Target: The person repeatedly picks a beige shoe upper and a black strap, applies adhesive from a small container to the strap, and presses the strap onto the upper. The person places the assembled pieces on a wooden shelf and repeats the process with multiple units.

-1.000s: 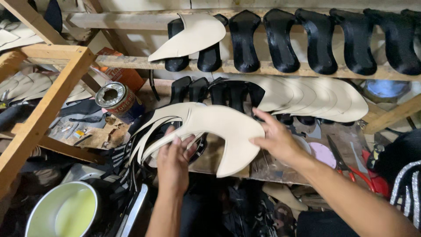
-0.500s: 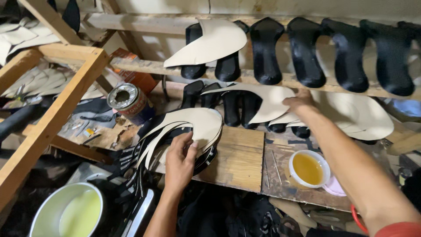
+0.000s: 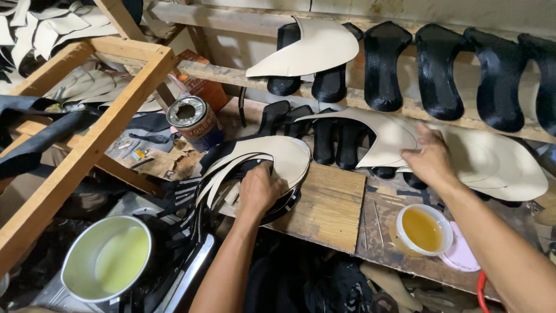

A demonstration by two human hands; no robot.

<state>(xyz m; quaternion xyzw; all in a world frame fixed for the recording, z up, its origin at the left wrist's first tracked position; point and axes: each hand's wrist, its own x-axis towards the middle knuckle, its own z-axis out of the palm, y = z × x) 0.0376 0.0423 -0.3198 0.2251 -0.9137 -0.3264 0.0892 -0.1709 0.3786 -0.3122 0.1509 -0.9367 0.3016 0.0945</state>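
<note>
My left hand (image 3: 260,188) rests fingers down on a stack of cream curved leather pieces (image 3: 284,157) lying over black pieces on a wooden board (image 3: 327,203). My right hand (image 3: 428,157) reaches to the right and presses flat on a cream curved piece (image 3: 382,136) laid over other cream pieces (image 3: 498,162) draped on black shoe forms (image 3: 324,142). Another cream piece (image 3: 313,49) lies on the upper row of black forms (image 3: 434,69).
A small tub of amber liquid (image 3: 421,229) stands on the bench below my right arm. A round metal tin (image 3: 191,119) sits at the left, a metal pot of pale liquid (image 3: 110,261) at the lower left. A wooden frame (image 3: 87,145) slants across the left.
My right hand carried one cream piece from the stack to the right and laid it on the pile over the black forms. My left hand stayed on the stack.
</note>
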